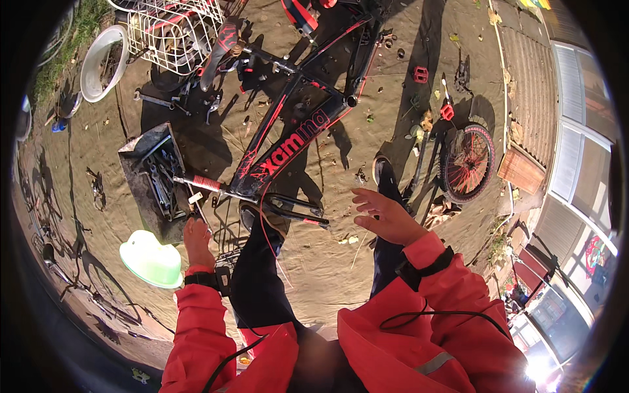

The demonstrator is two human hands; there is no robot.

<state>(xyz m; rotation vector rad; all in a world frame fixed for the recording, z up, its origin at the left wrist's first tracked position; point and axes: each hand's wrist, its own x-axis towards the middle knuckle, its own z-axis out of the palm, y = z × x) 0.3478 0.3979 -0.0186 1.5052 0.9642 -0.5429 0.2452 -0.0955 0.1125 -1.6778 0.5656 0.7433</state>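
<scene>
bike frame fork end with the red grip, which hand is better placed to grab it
Left, probably. The left hand hangs just below the red grip on the black and red bike frame, beside the tool tray. The right hand is spread open farther away, near the small wheel.

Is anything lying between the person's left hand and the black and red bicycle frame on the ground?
Nothing visible does. The left hand hangs just below the black and red bicycle frame, near its red-gripped end, beside the grey tray of wrenches. Only bare dirt ground shows between them.
</scene>
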